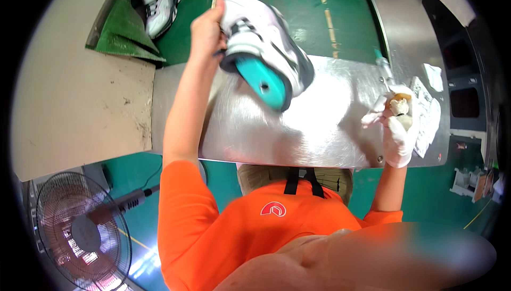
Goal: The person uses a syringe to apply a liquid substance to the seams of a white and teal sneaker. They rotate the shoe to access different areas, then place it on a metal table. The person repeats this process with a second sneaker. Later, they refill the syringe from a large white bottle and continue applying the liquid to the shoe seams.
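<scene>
Orange sleeve (213, 227) in the foreground. Left hand (206, 30), bare, clamped on a white sneaker (266, 46) with a teal sole, raised above the metal bench (319, 131) near its far edge. Right hand (398, 131), gloved white, closed around a small tan object (399, 105) at the right edge, beside white rags (428, 110). Second sneaker (159, 6) on the green floor beyond; fan (80, 232) at lower left.

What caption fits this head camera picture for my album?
Left hand lifts a white sneaker with a teal sole over a shiny metal table; white-gloved right hand grips a small tan object.
</scene>
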`<control>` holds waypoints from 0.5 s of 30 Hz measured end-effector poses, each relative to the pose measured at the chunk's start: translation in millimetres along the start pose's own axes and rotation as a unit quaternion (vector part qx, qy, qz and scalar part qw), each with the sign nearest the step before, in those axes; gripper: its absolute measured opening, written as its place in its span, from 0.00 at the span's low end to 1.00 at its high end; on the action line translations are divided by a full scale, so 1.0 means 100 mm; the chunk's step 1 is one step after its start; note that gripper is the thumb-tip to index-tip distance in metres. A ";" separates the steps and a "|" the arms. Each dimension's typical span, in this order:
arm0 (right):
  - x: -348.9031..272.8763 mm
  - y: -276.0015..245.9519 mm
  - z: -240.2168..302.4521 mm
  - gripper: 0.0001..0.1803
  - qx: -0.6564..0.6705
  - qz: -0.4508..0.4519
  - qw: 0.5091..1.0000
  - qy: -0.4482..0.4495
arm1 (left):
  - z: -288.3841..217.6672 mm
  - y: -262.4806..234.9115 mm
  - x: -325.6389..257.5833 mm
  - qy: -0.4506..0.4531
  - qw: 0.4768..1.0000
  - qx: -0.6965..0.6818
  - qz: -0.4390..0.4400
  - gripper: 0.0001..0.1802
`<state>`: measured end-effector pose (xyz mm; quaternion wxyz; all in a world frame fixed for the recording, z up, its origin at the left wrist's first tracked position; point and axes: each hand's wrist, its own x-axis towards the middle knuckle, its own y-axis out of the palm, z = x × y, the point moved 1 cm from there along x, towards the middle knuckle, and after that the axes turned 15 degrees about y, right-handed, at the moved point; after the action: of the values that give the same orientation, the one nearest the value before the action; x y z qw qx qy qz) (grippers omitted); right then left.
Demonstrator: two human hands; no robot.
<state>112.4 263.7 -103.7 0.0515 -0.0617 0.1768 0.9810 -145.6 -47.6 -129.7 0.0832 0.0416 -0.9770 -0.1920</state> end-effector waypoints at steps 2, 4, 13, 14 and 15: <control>-0.25 0.04 0.06 0.28 -0.075 -0.181 0.980 -0.009 | -0.09 0.02 0.43 0.074 0.996 -0.018 -0.056 0.14; -0.41 -0.09 0.03 0.27 -0.152 -0.276 0.949 -0.010 | -0.17 -0.15 0.82 0.122 0.983 -0.014 -0.134 0.14; -1.07 -0.06 0.07 0.27 -0.262 -0.261 0.906 0.207 | 0.25 -0.57 0.95 0.020 0.911 0.183 -0.368 0.29; -1.17 -0.02 0.12 0.27 -0.238 -0.209 0.918 0.238 | 0.27 -0.69 0.99 0.022 0.936 0.154 -0.316 0.27; -1.26 0.03 0.19 0.27 -0.214 -0.152 0.927 0.269 | 0.26 -0.84 1.02 0.028 0.956 0.126 -0.265 0.25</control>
<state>234.5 257.4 -67.4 0.1365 -0.3586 -0.0414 0.9225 -246.7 -126.9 -170.4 0.0503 0.3144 -0.9445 -0.0811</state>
